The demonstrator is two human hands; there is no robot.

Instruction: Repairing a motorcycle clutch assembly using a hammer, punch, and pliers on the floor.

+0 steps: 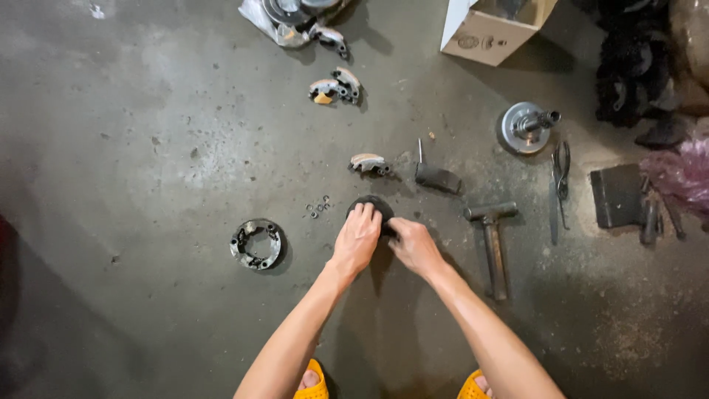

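Observation:
A dark round metal part (375,205) rests on the concrete floor in front of me. My left hand (357,238) lies over its left side with the fingers curled onto it. Gripping its right edge is my right hand (413,244). Most of the part is hidden under the two hands. Several small washers and clips (318,207) lie just to its left. A curved clutch shoe (368,163) sits just beyond it.
A ring-shaped plate with springs (255,244) lies at the left. A hammer (491,240), pliers (559,181), a black-handled tool (436,176) and a pulley with a shaft (527,126) are at the right. More clutch shoes (336,87) and a cardboard box (491,29) lie farther off.

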